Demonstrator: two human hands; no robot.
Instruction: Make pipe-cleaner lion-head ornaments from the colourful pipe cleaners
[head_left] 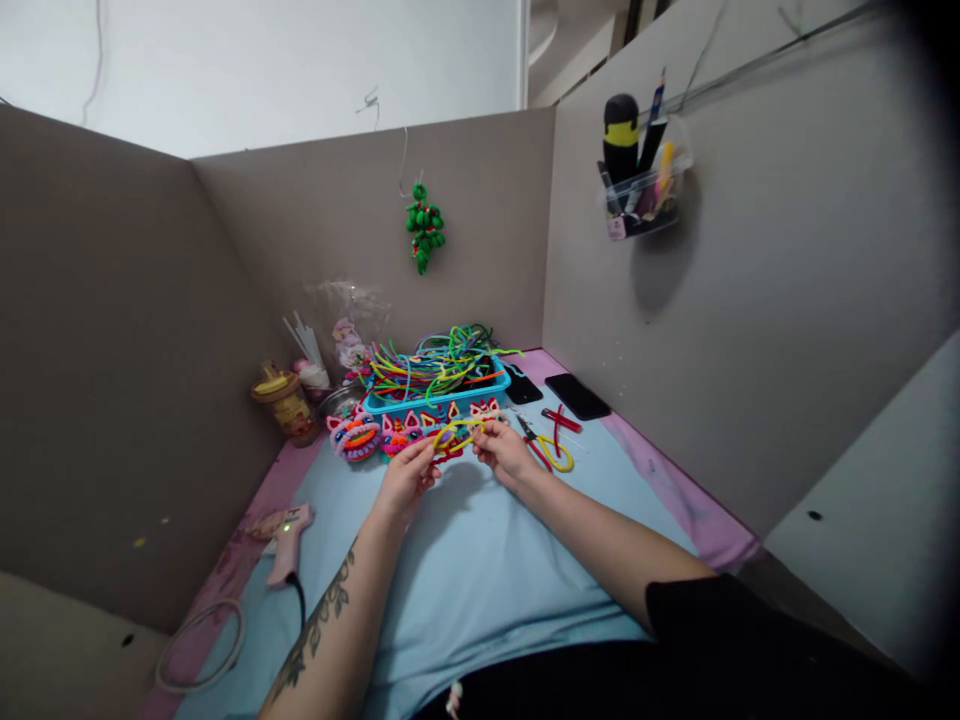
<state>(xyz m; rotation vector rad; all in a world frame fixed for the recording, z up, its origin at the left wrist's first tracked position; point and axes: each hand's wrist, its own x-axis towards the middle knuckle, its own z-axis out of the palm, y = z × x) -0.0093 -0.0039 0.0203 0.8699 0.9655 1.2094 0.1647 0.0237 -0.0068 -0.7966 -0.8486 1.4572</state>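
Note:
A bent yellow pipe cleaner (461, 425) stretches between my two hands above the cloth, forming a loop. My left hand (409, 478) pinches its left end, and my right hand (506, 452) pinches its right end. Just behind the hands, several colourful fuzzy animal heads stand in a row, with a pink and orange one (355, 437) at the left. Some red fuzzy material (450, 455) shows under the yellow loop; whether I hold it too is unclear. Right of my right hand lie scissors (564, 462) with red and yellow handles.
Behind the heads, a blue basket (397, 404) holds many coloured pipe cleaners (435, 365). Two dark phones, one of them a black phone (577, 396), lie at the back right. A pink glue gun (289, 545) with a cable rests left. A lidded cup (286, 405) stands near the left partition.

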